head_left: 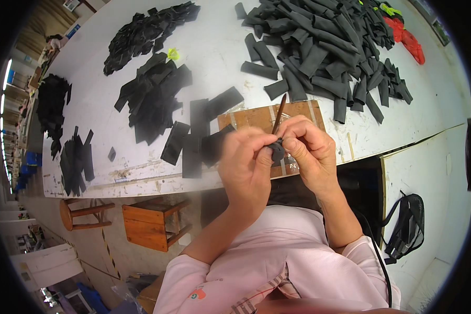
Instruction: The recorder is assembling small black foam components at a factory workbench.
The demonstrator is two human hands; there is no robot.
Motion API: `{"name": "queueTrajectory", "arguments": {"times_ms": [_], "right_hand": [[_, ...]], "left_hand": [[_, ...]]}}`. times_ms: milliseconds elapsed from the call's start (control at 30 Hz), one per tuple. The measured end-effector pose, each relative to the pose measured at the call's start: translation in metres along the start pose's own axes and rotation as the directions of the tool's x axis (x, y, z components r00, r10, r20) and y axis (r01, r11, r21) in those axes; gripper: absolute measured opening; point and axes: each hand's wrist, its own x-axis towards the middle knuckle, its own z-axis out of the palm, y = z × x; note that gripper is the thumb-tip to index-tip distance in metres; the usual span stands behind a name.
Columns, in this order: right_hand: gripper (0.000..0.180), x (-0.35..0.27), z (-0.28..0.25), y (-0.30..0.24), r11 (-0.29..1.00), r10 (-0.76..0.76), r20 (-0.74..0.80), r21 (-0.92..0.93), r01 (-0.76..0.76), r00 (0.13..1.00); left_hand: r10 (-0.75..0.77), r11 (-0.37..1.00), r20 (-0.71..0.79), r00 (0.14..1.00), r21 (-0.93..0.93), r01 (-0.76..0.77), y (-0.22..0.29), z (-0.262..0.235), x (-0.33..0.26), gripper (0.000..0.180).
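"Where are our edges?"
"Our left hand (246,166) and right hand (314,152) work over the table (136,159)'s near edge; white surface shows left of the black strips (198,138)."
"And the dark fabric piece (278,152)?"
"Between our hands, pinched in both sets of fingertips."

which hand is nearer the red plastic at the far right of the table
Right. The right hand sits nearer the body and left of the red plastic; the left hand is farther left.
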Motion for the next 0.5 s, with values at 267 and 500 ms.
{"name": "queueTrajectory", "arguments": {"times_ms": [267,500], "right_hand": [[0.019,0.041,-0.016,-0.042,0.989,0.147,0.123,0.008,-0.149,0.981],[0.021,0.060,-0.029,-0.007,0.861,0.430,0.273,0.163,-0.481,0.861]], "left_hand": [[-0.372,0.361,0.438,0.818,-0.744,0.562,0.038,-0.003,0.049,0.020],[-0.236,-0.427,0.734,0.636,-0.667,0.611,-0.010,-0.008,0.064,0.031]]}}
